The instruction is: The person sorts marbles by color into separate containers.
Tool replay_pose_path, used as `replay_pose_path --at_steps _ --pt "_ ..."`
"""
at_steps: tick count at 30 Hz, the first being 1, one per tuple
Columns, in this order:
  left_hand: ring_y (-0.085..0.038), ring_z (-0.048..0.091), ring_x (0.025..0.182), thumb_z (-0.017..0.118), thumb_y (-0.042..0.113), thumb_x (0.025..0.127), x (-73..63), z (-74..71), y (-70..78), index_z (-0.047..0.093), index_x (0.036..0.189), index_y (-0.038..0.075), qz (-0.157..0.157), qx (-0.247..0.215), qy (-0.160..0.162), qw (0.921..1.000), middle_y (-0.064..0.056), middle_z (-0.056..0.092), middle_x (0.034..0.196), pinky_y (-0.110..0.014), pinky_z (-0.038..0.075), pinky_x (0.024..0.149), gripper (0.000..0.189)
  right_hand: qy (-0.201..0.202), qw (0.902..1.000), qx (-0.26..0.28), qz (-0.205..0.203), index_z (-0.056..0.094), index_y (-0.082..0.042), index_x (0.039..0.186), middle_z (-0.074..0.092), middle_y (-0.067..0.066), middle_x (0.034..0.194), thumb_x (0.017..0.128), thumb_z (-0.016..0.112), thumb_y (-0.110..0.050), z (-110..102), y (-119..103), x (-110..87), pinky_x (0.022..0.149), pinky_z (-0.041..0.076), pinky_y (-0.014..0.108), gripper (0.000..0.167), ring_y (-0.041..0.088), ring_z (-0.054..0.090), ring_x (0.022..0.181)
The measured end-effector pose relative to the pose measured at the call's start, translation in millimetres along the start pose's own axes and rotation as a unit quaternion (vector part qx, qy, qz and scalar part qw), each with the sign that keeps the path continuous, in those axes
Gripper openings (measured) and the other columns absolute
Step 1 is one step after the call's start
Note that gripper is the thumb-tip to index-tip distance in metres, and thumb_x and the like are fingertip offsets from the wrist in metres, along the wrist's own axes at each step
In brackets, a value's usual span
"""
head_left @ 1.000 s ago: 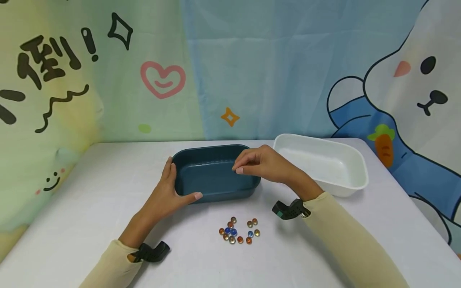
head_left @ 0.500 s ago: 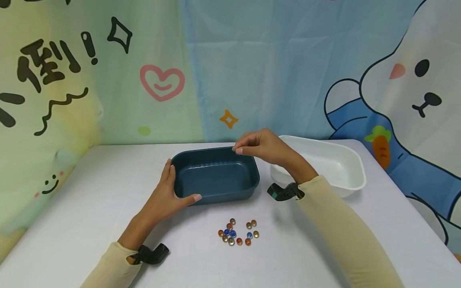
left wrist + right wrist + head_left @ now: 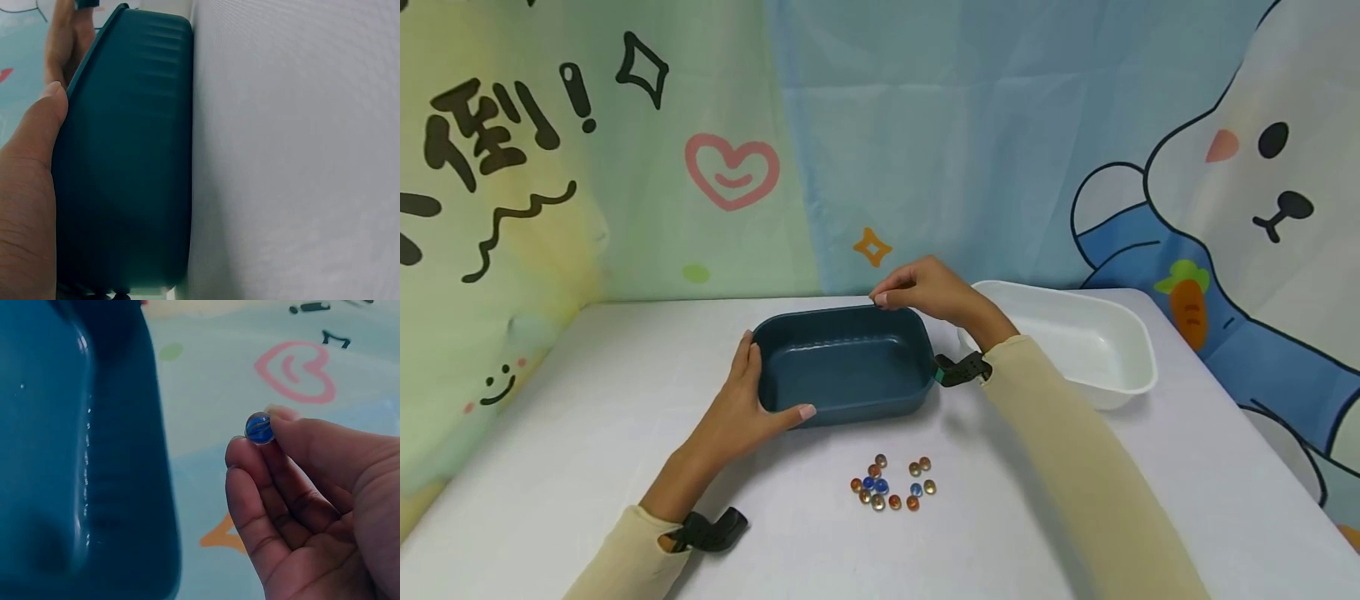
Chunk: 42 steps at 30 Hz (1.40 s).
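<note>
Pinched between the thumb and fingertips of my right hand (image 3: 932, 292) is a clear glass marble with a blue swirl (image 3: 259, 429). That hand is at the far rim of a dark teal tub (image 3: 846, 408), towards its right end, with the marble beyond the tub's wall in the right wrist view. My left hand (image 3: 741, 408) grips the tub's left end. Its thumb (image 3: 40, 125) lies along the near rim and its fingers reach along the left side. On the table in front of the tub lie several orange, amber and blue marbles (image 3: 882, 486).
A white tub (image 3: 1120, 392) stands at the back right, partly behind my right forearm. White cloth covers the table (image 3: 587, 400). A printed curtain (image 3: 940, 167) hangs behind the table's far edge.
My right hand has moved from over the tub's right part back to its far rim, then slightly left, still pinching the marble. My left hand keeps its place on the tub.
</note>
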<state>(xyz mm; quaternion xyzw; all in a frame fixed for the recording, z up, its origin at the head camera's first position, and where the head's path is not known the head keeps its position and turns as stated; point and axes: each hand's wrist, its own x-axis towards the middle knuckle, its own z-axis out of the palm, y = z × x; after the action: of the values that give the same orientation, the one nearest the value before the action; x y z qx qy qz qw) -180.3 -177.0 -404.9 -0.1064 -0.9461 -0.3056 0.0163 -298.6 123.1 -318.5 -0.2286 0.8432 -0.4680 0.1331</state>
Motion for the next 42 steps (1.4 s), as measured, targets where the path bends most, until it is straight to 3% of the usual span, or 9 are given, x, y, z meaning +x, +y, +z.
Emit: replay_pose_path --at_steps 9,17,23,30,37,42 --pt "-0.039 0.012 0.144 0.07 0.068 0.075 -2.0 -1.6 -1.5 0.003 0.153 -0.005 -0.008 0.001 0.0 1.0 -0.008 -0.012 0.161 -0.058 0.025 0.108 0.126 -0.014 0.9963 0.074 0.042 0.071 -0.002 0.114 0.068 0.009 0.111 0.094 0.067 -0.016 10.7 15.3 27.5 0.093 0.048 0.035 0.025 0.024 0.065 0.101" --pt "-0.038 0.012 0.145 0.07 0.069 0.075 -1.0 -0.6 -1.7 0.003 0.153 -0.004 -0.004 -0.001 -0.004 1.0 -0.007 -0.012 0.161 -0.057 0.025 0.109 0.126 -0.007 0.9907 0.118 0.068 0.065 0.007 0.12 0.065 0.018 0.119 0.095 0.065 -0.014 15.4 30.1 29.3 0.094 0.048 0.037 0.033 0.027 0.063 0.104" --pt "-0.039 0.012 0.144 0.069 0.07 0.075 -0.1 -1.5 -0.5 0.003 0.153 -0.004 -0.004 0.001 -0.004 1.0 -0.006 -0.013 0.161 -0.057 0.025 0.109 0.126 0.001 0.9893 0.131 0.064 0.065 0.004 0.122 0.066 0.011 0.118 0.094 0.067 -0.016 15.8 33.6 29.3 0.094 0.047 0.037 0.034 0.025 0.062 0.105" --pt "-0.039 0.012 0.144 0.07 0.068 0.075 -0.1 -1.9 -0.3 0.004 0.152 -0.005 -0.002 0.0 -0.004 1.0 -0.008 -0.012 0.161 -0.058 0.025 0.108 0.125 0.004 0.9872 0.145 0.066 0.067 -0.003 0.12 0.064 0.014 0.122 0.095 0.066 -0.014 16.8 33.7 28.3 0.095 0.046 0.039 0.028 0.026 0.062 0.105" --pt "-0.038 0.011 0.145 0.069 0.07 0.075 1.6 -0.8 -0.2 0.004 0.152 -0.006 -0.002 0.003 -0.004 1.0 -0.007 -0.013 0.161 -0.057 0.025 0.109 0.126 0.013 0.9886 0.136 0.062 0.063 0.0 0.125 0.064 0.013 0.117 0.097 0.062 -0.015 16.6 35.1 26.1 0.096 0.045 0.039 0.032 0.026 0.061 0.105" --pt "-0.038 0.012 0.145 0.069 0.07 0.074 1.8 -0.3 -0.1 0.004 0.152 -0.006 -0.004 0.002 -0.004 1.0 -0.008 -0.013 0.161 -0.056 0.025 0.109 0.127 0.006 0.9904 0.126 0.058 0.064 0.0 0.124 0.063 0.013 0.122 0.097 0.063 -0.014 18.8 33.1 23.9 0.096 0.046 0.04 0.031 0.025 0.062 0.106"
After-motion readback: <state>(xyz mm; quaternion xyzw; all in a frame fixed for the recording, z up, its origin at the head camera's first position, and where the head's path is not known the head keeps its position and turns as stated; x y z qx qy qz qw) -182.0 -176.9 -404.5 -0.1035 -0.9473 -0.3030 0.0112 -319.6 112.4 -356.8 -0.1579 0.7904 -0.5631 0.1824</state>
